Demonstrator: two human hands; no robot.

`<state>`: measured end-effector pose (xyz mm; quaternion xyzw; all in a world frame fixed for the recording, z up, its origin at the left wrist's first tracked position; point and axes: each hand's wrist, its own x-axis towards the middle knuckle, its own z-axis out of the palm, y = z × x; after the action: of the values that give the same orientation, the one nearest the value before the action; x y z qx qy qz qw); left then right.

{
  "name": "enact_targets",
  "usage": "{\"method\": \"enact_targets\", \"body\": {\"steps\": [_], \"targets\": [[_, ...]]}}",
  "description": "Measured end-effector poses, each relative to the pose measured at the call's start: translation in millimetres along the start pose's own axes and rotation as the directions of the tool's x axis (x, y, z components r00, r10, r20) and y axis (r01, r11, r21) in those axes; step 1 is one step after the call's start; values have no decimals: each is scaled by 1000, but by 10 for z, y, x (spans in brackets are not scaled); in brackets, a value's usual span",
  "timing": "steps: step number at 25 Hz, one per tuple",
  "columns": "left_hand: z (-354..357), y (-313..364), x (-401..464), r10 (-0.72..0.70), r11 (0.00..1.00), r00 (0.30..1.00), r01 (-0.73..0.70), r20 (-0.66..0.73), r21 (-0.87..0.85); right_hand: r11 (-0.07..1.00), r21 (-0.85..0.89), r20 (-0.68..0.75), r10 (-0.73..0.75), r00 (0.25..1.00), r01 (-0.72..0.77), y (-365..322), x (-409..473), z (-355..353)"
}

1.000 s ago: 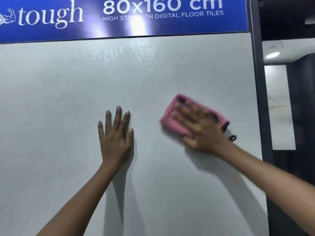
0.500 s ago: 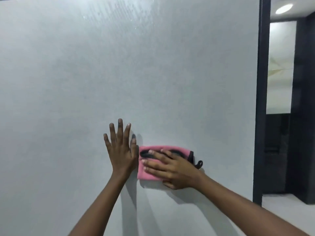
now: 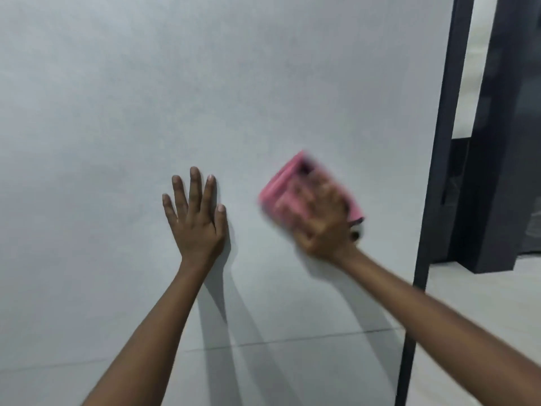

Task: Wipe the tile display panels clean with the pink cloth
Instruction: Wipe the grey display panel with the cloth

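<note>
A large pale grey tile display panel point(image 3: 205, 98) stands upright and fills most of the head view. My left hand point(image 3: 196, 221) lies flat against it with fingers spread, holding nothing. To its right, my right hand point(image 3: 322, 224) presses a folded pink cloth point(image 3: 281, 186) against the panel; hand and cloth are blurred with motion. A small black loop or tag point(image 3: 355, 234) shows at the cloth's lower right edge. A thin horizontal joint line point(image 3: 263, 342) crosses the panel low down.
A dark vertical frame post point(image 3: 439, 171) bounds the panel on the right. Beyond it stands a dark panel or cabinet point(image 3: 503, 171) on a light floor point(image 3: 483, 303).
My right hand has swept the pink cloth from beside my left hand to the right and slightly up. The view has tilted further down the panel. My left hand stays flat on it.
</note>
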<state>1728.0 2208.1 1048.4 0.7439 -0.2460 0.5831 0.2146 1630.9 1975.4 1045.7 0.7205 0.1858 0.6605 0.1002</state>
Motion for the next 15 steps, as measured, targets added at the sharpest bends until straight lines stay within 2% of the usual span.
{"method": "enact_targets", "body": {"steps": [1, 2, 3, 4, 5, 6, 8, 10, 11, 13, 14, 15], "targets": [[-27, -6, 20, 5, 1000, 1000, -5, 20, -1, 970, 90, 153, -239, 959, 228, -349, -352, 103], [-64, 10, 15, -12, 1000, 999, 13, 38, -23, 893, 191, 293, -448, 844, 408, -644, -674, 146], [-101, 42, -18, -42, 997, 998, 44, 45, -63, 830, 249, 394, -558, 731, 499, -830, -904, 145], [-138, 91, -106, -65, 992, 997, 69, 40, -104, 812, 263, 450, -581, 678, 521, -896, -1044, 136], [-156, 148, -253, -76, 987, 997, 79, 29, -138, 825, 250, 454, -562, 691, 507, -833, -1063, 104], [-141, 199, -448, -69, 985, 997, 71, 21, -159, 860, 208, 420, -509, 751, 467, -667, -990, 58], [-35, 234, -807, -30, 986, 998, 37, 47, -160, 956, 85, 285, -294, 912, 281, -141, -648, -111], [141, 158, -951, -15, 996, 998, 21, 66, -84, 998, -51, 92, -29, 995, 33, 498, -261, -344], [217, 115, -965, -16, 999, 998, 19, 56, -48, 989, -80, 8, 129, 992, -128, 705, -107, -452], [297, 73, -998, -10, 1000, 1000, 10, 19, -8, 910, -74, -136, 395, 908, -407, 769, -49, -468], [308, 75, -1022, -4, 1000, 1000, 4, 0, -2, 884, -64, -159, 450, 879, -464, 631, -138, -425], [311, 77, -1045, -2, 1000, 1000, 2, -9, -14, 887, -71, -112, 447, 888, -456, 385, -344, -353]]}}
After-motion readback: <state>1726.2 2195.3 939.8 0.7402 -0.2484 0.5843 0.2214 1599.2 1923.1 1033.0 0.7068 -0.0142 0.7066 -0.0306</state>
